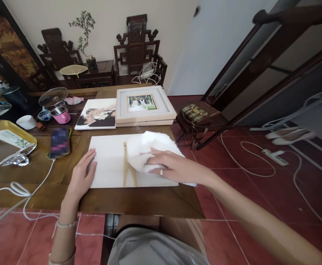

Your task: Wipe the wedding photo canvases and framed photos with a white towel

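Note:
A flat white panel (pixel 107 162) lies on the wooden table in front of me, near its front edge. On its face is a light wooden A-shaped piece (pixel 125 165), perhaps a stand; I cannot tell how it is fixed. My left hand (pixel 82 173) rests at the panel's left edge with fingers stretched out and thumb apart. My right hand (pixel 166 163) grips a bunched white cloth (pixel 152 141) pressed on the panel's right half. The cloth covers that part and hangs past the right edge. A ring shows on this hand.
Behind the panel lie stacked picture frames (pixel 147 105) and a photo print (pixel 97 116). To the left are a phone (pixel 59 142) on a white cable, an oil-coloured bottle (pixel 11 132), a pink mug (pixel 61 115) and a white cup (pixel 26 122). A plaid bag (pixel 194 113) sits on the right-hand chair.

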Available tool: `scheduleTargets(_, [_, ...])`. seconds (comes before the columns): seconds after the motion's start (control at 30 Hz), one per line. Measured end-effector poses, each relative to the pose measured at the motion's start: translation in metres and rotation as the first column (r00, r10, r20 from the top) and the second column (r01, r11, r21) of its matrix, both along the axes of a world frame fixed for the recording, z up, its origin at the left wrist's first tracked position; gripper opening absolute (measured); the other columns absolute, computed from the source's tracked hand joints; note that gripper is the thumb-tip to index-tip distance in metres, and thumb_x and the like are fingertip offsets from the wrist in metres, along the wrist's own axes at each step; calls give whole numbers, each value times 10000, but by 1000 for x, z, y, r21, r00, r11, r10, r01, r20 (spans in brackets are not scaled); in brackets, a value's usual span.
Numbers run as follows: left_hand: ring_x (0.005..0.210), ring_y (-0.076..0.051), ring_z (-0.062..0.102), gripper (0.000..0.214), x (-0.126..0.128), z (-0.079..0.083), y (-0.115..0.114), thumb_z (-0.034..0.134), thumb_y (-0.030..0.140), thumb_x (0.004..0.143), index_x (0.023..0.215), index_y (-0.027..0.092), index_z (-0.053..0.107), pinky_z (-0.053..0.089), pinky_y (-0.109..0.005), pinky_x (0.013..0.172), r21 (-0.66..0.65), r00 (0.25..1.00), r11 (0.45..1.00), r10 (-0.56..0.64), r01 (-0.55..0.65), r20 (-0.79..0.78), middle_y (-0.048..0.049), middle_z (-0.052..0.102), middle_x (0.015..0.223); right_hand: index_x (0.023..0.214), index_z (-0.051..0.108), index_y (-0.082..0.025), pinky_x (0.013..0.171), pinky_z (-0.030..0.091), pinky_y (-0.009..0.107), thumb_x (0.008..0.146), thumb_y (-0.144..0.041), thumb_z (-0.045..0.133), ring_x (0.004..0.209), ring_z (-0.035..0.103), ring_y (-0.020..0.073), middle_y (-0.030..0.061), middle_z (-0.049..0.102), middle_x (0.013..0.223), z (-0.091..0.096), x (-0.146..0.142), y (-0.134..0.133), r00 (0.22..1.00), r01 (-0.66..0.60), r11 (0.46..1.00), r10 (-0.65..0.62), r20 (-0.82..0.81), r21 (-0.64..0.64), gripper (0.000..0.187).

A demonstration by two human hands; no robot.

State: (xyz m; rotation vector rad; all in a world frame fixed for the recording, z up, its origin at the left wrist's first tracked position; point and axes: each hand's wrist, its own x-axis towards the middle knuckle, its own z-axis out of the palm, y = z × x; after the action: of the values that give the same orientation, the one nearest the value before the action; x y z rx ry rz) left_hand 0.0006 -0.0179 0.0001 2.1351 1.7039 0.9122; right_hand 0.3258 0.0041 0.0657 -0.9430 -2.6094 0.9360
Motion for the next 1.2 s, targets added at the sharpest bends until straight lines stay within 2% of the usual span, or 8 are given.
scheduleTargets(0.17, [1342,-262,464,439,0,0,0,459,391,947,1285,138,579,342,-464,1144,-1,1000,1000,3,-3,-4,-129,533,1415,882,662,-196,891,429,360,794,-40,482,1110,567,267,87,616,1184,13,3,-15,995,-66,991,73,64,-115,254])
scheduleTargets(0.3, [1342,-258,464,434,0,-1,0,457,389,947,1283,142,580,345,-464,1142,7,1000,1000,-5,5,1,-128,533,1414,829,653,-190,825,436,319,772,-8,482,1002,597,238,78,626,1061,19,2,-22,989,-105,987,116,92,-119,256])
scheduleTargets(0.4, [1342,-256,464,430,0,-1,0,455,390,947,1285,154,577,347,-472,1140,6,1000,1000,-3,3,2,-122,534,1414,868,667,-194,803,446,330,840,-95,501,935,598,238,70,617,940,14,4,-17,990,-89,990,99,96,-108,195])
scheduleTargets(0.6, [1349,-259,457,433,0,0,1,453,393,948,1290,158,576,342,-475,1143,-2,1000,1000,-1,1,0,-120,529,1419,944,675,-184,936,434,378,905,-236,492,997,610,246,58,670,945,-1,9,5,998,-49,992,44,-42,-120,194])
scheduleTargets(0.73, [1347,-259,459,442,-1,-1,1,453,394,949,1292,144,574,340,-469,1146,0,1000,1000,-3,3,-4,-126,530,1417,930,676,-187,1067,354,387,930,-346,493,1008,626,229,29,698,969,-5,8,18,992,-13,989,-5,-125,-145,242])
scheduleTargets(0.93, [1346,-267,458,444,-1,-1,1,455,401,949,1289,143,577,338,-465,1147,-2,1000,1000,-2,2,-3,-127,532,1416,951,687,-170,1086,341,465,936,-341,492,1036,620,261,53,707,939,-15,-4,23,985,72,997,-75,-154,-24,260])
scheduleTargets(1.07, [1345,-268,459,442,0,-1,1,460,402,947,1289,149,577,337,-468,1147,-1,1000,1000,3,-3,0,-122,532,1416,1011,688,-186,1094,328,518,934,-227,482,1130,589,276,90,703,1050,-17,-17,6,987,99,989,-84,-136,107,224])
scheduleTargets(1.2, [1344,-262,462,438,-1,-1,0,456,393,950,1287,140,579,343,-466,1143,-2,1000,1000,-1,1,-2,-127,529,1419,1042,684,-205,1164,236,514,866,-58,463,1343,440,252,76,688,1154,-13,-23,-17,992,41,993,-27,-125,110,318])
